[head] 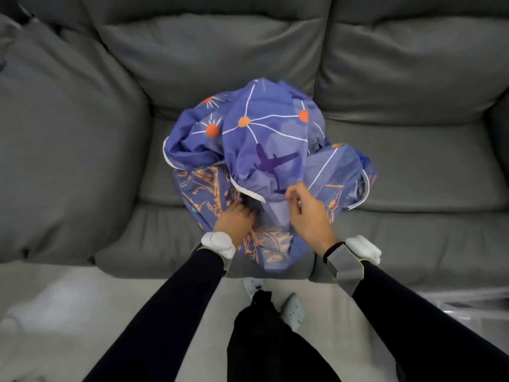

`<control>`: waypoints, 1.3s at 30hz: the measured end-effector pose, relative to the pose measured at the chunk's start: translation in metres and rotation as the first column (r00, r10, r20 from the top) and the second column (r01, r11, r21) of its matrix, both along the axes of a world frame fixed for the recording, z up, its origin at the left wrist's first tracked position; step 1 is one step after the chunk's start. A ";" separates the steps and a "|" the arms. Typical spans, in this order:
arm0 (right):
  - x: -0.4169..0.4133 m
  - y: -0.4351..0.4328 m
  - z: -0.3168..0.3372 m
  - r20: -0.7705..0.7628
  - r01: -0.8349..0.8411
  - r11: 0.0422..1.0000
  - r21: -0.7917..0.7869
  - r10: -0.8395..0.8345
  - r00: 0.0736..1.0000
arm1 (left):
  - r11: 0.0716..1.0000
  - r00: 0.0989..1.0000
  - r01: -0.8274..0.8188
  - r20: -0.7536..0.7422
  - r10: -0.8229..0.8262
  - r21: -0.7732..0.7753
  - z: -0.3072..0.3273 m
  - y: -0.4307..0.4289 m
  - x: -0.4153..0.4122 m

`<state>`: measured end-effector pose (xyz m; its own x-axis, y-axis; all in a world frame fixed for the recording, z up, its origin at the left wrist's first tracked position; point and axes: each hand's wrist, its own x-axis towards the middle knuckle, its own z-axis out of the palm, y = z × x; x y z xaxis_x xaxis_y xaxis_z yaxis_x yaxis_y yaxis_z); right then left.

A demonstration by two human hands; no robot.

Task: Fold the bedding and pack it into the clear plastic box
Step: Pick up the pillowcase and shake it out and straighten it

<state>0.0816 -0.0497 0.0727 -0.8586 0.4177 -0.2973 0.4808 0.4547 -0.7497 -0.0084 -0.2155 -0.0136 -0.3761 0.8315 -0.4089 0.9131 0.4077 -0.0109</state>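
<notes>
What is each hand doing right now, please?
Left hand: tucked into the bedding; grip cannot be told.
Right hand: pinches the bedding.

A grey sofa (192, 42) carries the bedding (264, 128), a crumpled blue heap with orange dots and a plane print. It lies on a seat cushion (162, 175), toward the front, and one fold hangs over the front edge. On the pale floor (82, 312), at the right, lies clear plastic (468, 304), blurred.

Grey leather sofa (88, 139), pale floor (82, 312)
</notes>
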 end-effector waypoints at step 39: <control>-0.044 0.100 0.500 -0.080 -0.348 0.654 0.672 0.531 0.844 | 0.408 0.802 -0.574 0.588 0.104 0.711 0.547 0.083 -0.032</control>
<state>0.0379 0.0505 0.5729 -0.9912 -0.0225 0.1305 -0.0592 0.9567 -0.2850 -0.0404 -0.1329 0.5337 -0.7111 0.6705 0.2116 0.5005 0.2714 0.8221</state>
